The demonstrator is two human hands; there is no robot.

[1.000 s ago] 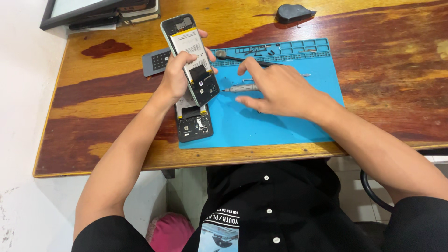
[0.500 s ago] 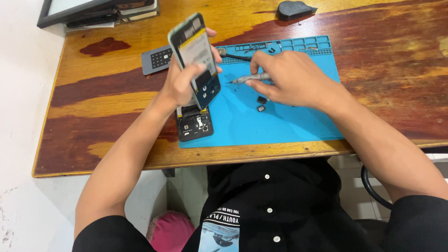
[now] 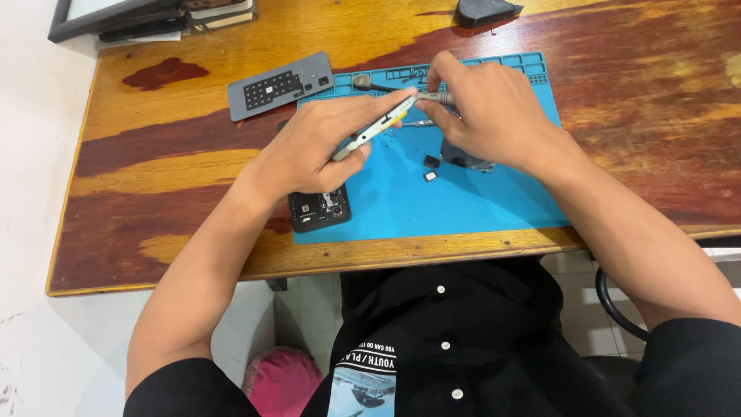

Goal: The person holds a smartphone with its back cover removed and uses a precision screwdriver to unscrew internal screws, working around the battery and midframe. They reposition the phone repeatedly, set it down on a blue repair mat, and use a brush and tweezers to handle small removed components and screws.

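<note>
My left hand (image 3: 309, 150) grips an opened phone (image 3: 376, 128), which I see edge-on and tilted low over the blue work mat (image 3: 463, 205). My right hand (image 3: 482, 116) is closed on a thin metal tool (image 3: 444, 98) whose tip meets the far end of the phone. A black phone back part (image 3: 319, 208) with a camera cutout lies on the mat's near left corner, just under my left wrist. Two small dark parts (image 3: 430, 168) lie loose on the mat between my hands. A dark piece (image 3: 463, 160) sits partly hidden under my right palm.
A grey perforated plate (image 3: 279, 85) lies on the wooden table (image 3: 154, 201) left of the mat. A black object (image 3: 482, 11) sits at the far edge. A dark frame and stacked books (image 3: 147, 15) fill the far left corner. The table's near edge is by my torso.
My left hand has tipped the phone from upright and facing me down to edge-on over the mat. My right hand has risen off the mat and brought the tool to the phone's far end.
</note>
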